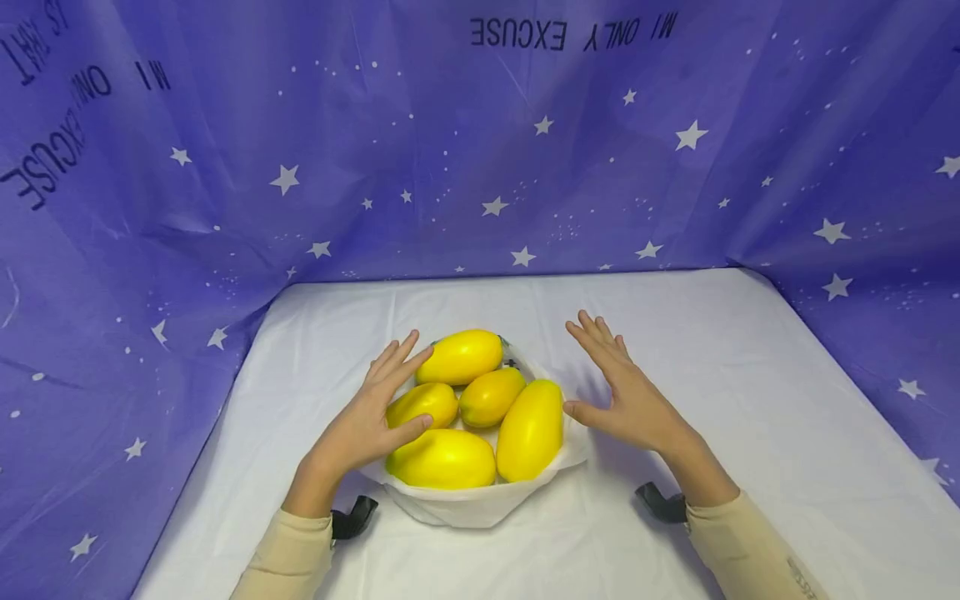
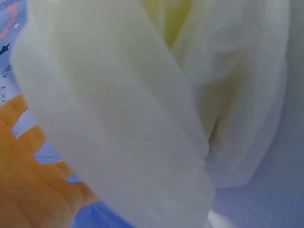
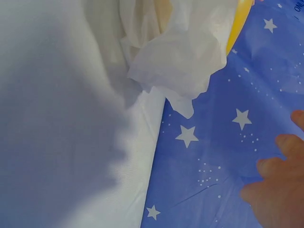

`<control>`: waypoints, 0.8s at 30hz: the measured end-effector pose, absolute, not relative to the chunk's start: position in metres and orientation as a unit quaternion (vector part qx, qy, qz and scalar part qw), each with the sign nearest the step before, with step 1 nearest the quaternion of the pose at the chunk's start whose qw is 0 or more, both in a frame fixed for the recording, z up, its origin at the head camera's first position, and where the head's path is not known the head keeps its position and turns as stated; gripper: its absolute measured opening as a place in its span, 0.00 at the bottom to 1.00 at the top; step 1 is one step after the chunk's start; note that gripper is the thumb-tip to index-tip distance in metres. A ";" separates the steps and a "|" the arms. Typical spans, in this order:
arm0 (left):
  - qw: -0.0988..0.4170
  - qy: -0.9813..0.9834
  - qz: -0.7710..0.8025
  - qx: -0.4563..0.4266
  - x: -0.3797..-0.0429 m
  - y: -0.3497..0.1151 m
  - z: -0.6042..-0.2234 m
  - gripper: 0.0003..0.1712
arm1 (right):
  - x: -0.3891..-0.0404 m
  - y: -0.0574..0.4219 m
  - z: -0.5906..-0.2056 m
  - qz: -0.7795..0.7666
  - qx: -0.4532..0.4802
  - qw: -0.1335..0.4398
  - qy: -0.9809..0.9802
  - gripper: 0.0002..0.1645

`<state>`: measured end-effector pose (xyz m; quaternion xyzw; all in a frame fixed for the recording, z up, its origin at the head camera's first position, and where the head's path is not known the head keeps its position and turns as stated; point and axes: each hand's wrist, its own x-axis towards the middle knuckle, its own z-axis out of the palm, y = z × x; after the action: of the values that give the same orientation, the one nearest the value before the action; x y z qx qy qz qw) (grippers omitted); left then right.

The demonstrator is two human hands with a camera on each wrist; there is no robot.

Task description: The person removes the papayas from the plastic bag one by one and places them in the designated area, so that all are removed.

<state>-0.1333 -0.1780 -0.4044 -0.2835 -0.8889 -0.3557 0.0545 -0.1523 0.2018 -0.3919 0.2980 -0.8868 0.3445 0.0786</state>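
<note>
Five yellow fruits point(image 1: 492, 398) sit in a white bag point(image 1: 450, 507), lower centre of frame, between left hand point(image 1: 371, 419) and right hand point(image 1: 630, 400), all visible fingers extended.

The fruits point(image 1: 492, 398) are yellow — the backdrop point(image 1: 450, 142) purple, white-starred.

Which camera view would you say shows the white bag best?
The head view, where the white bag shows its open mouth with five yellow fruits inside. The left wrist view gives a blurred close-up of its folds, cropped above; the right wrist view catches mainly a crumpled edge.
</note>
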 end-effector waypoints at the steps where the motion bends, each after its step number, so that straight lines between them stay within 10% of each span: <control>1: 0.055 -0.889 -0.354 -0.285 -0.133 -0.179 -0.404 0.48 | -0.152 0.202 -0.392 0.343 0.298 0.079 -0.888 0.58; 24: 0.015 -0.794 -0.564 -0.226 -0.148 -0.201 -0.439 0.40 | -0.162 0.203 -0.386 0.401 0.247 0.114 -0.875 0.56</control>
<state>-0.1483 -0.2007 -0.4393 -0.2257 -0.7941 -0.5641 0.0145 -0.1617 0.2034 -0.3862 0.2467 -0.8748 0.4010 0.1144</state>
